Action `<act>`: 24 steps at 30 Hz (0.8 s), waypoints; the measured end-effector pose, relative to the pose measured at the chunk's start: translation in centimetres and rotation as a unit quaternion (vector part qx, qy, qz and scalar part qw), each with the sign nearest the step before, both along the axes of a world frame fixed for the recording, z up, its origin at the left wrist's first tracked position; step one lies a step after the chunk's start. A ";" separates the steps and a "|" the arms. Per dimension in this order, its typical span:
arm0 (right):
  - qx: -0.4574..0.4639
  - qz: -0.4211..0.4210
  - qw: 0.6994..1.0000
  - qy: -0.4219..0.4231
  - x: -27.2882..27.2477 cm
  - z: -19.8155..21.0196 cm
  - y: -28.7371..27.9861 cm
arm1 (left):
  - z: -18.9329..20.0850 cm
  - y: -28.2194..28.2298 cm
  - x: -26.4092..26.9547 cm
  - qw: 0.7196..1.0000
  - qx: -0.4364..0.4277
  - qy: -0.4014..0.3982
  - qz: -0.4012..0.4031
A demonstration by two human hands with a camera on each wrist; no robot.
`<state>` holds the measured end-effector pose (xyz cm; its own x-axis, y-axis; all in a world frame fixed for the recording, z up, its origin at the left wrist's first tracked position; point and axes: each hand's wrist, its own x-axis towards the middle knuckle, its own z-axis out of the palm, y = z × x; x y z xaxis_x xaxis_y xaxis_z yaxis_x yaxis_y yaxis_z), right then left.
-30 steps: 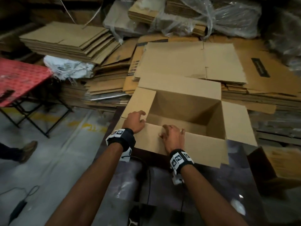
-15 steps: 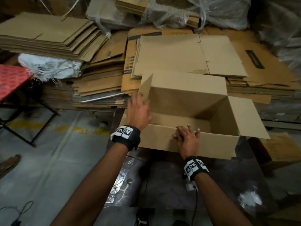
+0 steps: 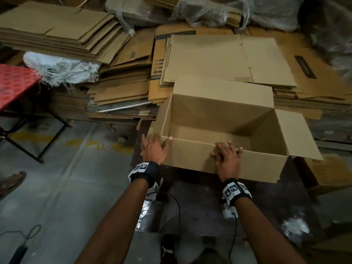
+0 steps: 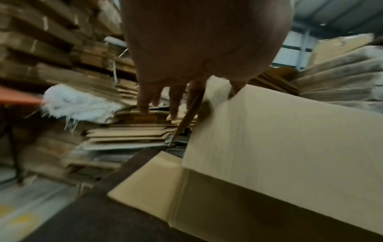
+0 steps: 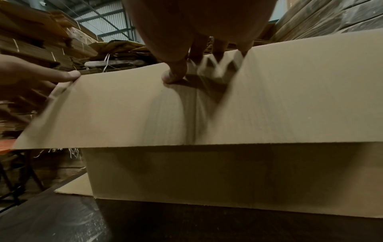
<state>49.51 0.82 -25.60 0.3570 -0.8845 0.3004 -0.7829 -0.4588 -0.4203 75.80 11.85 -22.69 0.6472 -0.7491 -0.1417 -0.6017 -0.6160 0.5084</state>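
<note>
Swinging the side flap clear, and the box point(image 3: 219, 111) stands wide open on the counter point(image 3: 200, 202).
Half a second back the left hand point(image 3: 153, 149) had the side flap point(image 3: 159, 119) standing upright. Now that flap leans outward and the hand has dropped to the near-left corner, fingers point(image 4: 143, 101) straight and spread wide against the flap, thumb on the rim, holding nothing. The right hand point(image 3: 227, 159) stays flat on the near flap point(image 3: 190, 155), fingers point(image 3: 222, 149) spread, pressing it down. All four flaps look turned out, so the box seems ready for filling. The counter is dark and glossy; behind it lie stacks of flattened cardboard point(image 3: 57, 35), a white sack point(image 3: 62, 69) and plastic-wrapped bundles point(image 3: 209, 10), with a red table point(image 3: 13, 82) over the grey floor point(image 3: 66, 187).
</note>
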 end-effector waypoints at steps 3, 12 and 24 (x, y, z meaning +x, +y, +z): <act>0.005 -0.002 1.000 -0.008 0.1 0.2 0.2 | -0.5 -0.1 -1.0 0.996 -0.033 0.078 0.041; 0.062 0.110 0.983 0.136 -2.1 2.9 1.8 | 1.7 0.9 -5.3 0.985 -0.094 -0.146 -0.024; -0.284 0.073 0.956 0.001 -7.9 10.0 1.2 | 4.6 1.7 -16.8 0.912 -0.302 -0.272 -0.053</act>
<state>41.57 2.02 -15.59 0.4656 -0.5192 0.7167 -0.6940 -0.7167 -0.0684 58.96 13.60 -18.06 0.4189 -0.6463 0.6378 -0.9057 -0.2466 0.3449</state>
